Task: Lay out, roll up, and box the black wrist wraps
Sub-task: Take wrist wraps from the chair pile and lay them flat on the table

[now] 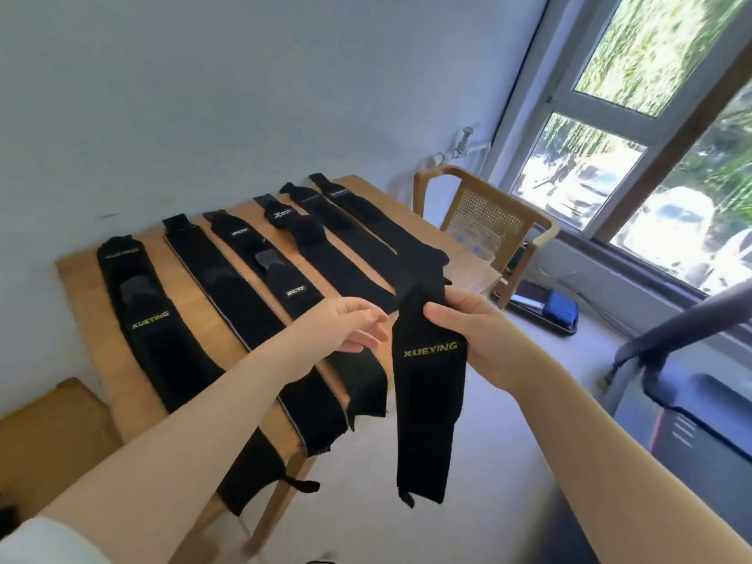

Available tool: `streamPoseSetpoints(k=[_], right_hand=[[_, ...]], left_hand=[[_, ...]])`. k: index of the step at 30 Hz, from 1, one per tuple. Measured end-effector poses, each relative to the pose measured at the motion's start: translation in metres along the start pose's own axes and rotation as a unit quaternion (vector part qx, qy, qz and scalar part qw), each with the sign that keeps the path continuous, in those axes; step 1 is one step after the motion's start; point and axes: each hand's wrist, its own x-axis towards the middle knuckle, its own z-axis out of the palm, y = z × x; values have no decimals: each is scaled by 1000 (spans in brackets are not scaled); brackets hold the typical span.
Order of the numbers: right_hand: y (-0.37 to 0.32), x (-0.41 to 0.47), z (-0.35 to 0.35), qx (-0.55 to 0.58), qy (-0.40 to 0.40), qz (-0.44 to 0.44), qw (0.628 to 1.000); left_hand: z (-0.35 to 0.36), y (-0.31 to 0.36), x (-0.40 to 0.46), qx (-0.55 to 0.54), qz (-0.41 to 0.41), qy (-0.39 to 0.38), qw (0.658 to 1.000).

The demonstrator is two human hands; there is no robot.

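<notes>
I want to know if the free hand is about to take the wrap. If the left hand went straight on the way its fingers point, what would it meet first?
Most likely the hanging wrap that the right hand grips; the left hand points its relaxed fingers toward its near edge, though depth is uncertain.

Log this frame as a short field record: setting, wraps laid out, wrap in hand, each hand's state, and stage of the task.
setting: light wooden table against a pale wall, wicker-backed wooden chair beyond, window at right
wraps laid out: six long black fabric wrist wraps flat, side by side, near ends overhanging the table edge
wrap in hand: black XUEYING-printed wrap hanging down, off the table
right hand: grips the hanging wrap's upper part
left hand: open, beside the wrap, holding nothing
stage: laying out; no wrap rolled, none boxed
</notes>
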Motion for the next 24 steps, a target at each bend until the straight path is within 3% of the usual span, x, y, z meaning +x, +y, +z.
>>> streamPoseSetpoints(k=[4,8,13,18,21,24], right_hand=[[-3,43,-57,-27,70,0,997],[-11,109,-108,-164,125,-16,978],[-33,200,-168,-196,127,28,972],[-42,285,-219,-225,136,97,960],[-45,320,-235,-219,157,75,960],[-48,360,-248,-187,121,39,974]], left_hand=[[16,2,75,-1,-1,14,1000],[27,-1,171,24,-13,18,999],[26,13,283,119,-32,50,991],[19,22,363,242,-53,69,966],[15,19,402,294,-96,96,946],[7,12,439,397,-116,111,904]])
